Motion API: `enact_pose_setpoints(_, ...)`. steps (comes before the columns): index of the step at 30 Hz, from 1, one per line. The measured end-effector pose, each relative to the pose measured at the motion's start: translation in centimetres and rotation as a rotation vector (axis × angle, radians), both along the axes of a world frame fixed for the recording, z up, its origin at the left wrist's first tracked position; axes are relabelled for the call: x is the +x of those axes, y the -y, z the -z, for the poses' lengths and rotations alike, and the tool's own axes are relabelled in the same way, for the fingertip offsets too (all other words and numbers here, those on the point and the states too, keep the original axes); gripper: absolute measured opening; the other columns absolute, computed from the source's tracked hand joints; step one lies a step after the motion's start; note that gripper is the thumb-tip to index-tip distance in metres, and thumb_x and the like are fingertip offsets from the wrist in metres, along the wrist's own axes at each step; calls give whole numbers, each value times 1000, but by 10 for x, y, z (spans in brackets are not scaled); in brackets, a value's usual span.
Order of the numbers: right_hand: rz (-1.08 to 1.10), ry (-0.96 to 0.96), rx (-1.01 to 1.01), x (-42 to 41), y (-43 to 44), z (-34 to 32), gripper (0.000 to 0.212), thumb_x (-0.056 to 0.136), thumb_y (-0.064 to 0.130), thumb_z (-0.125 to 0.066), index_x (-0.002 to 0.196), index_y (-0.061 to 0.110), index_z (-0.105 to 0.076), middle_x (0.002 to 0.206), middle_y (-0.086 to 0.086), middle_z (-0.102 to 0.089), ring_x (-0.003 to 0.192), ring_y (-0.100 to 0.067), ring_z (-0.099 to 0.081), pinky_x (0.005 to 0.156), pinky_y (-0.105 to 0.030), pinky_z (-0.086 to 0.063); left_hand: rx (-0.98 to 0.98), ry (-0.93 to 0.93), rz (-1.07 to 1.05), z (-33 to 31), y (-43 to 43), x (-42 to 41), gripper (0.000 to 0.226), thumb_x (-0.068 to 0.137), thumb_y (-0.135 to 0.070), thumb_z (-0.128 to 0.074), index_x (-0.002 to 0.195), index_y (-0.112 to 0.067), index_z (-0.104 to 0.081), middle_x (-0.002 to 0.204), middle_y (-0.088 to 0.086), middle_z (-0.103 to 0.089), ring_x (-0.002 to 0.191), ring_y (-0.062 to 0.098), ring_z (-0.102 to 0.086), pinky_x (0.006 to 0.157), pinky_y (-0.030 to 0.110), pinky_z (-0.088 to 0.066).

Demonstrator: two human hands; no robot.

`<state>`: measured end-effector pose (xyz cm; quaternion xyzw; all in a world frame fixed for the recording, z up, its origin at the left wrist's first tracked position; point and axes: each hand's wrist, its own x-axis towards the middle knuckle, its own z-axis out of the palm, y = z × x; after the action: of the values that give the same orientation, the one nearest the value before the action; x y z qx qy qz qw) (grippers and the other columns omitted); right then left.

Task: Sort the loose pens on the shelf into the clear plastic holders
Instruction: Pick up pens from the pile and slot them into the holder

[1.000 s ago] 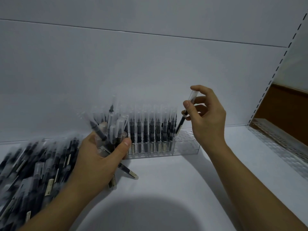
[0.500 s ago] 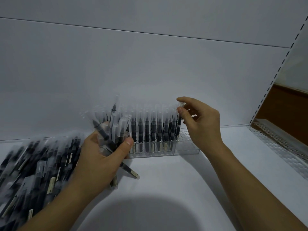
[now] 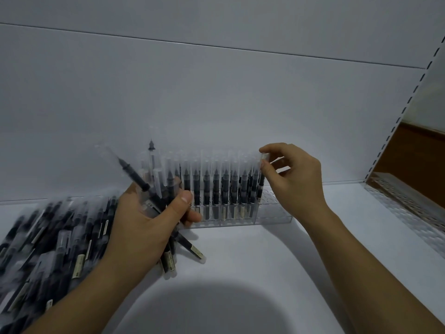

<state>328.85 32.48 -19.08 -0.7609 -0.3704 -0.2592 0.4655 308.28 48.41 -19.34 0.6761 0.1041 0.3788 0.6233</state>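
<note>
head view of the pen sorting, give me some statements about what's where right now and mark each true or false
1. The left hand grips a bundle of pens. True.
2. The right hand is empty and lies flat on the shelf. False: it is raised, pinching the clear cap of a pen at the right end of the filled row.
3. The clear holder is full from end to end. False: the holes at its right end are empty.
4. A pile of loose pens lies left of the left hand. True.
5. The pens standing in the holder are upright. True.
</note>
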Motion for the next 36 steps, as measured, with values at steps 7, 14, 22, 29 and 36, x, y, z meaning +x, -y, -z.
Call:
enact_pose_setpoints(7, 7, 5, 47, -9, -2, -3, 25, 94, 13, -70, 114, 27, -69, 103, 10, -65, 91, -5, -63, 68, -13, -50, 94, 1, -14, 0, -3, 0, 20, 82, -22, -67, 93, -6, -61, 60, 1, -66, 51, 8, -61, 52, 15, -50)
enact_pose_setpoints(14, -262, -2, 276, -51, -10, -17, 14, 93, 13, -67, 107, 16, -67, 84, 5, -65, 75, -13, -62, 61, -26, -49, 419, -110, -74, -10, -4, -6, 27, 90, -18, -72, 95, -39, -55, 93, -38, -64, 88, -15, -62, 70, -2, -43)
enact_pose_setpoints(22, -738, -234, 164, -101, -29, -8, 34, 93, 27, -72, 125, 20, -64, 71, -6, -65, 54, -22, -54, 48, -44, -47, 335, -143, -93, -9, -5, -4, 35, 78, -40, -79, 108, -36, -62, 92, -17, -74, 82, 1, -71, 67, 24, -57)
enact_pose_setpoints(29, -689, -333, 261, -114, -35, -16, 31, 91, 18, -69, 122, 14, -67, 63, -7, -57, 54, -33, -56, 49, -39, -54, 336, -177, -27, 0, 6, 4, 35, 79, -20, -84, 103, -32, -61, 86, -11, -74, 74, 8, -72, 66, 30, -60)
enact_pose_setpoints(36, -564, -421, 436, -106, -29, -25, 18, 87, 26, -67, 98, 12, -68, 74, 4, -62, 59, -11, -56, 56, -21, -49, 335, -228, -45, 12, 0, 10, 46, 79, -19, -83, 117, -30, -60, 98, -15, -73, 88, 3, -71, 83, 33, -60)
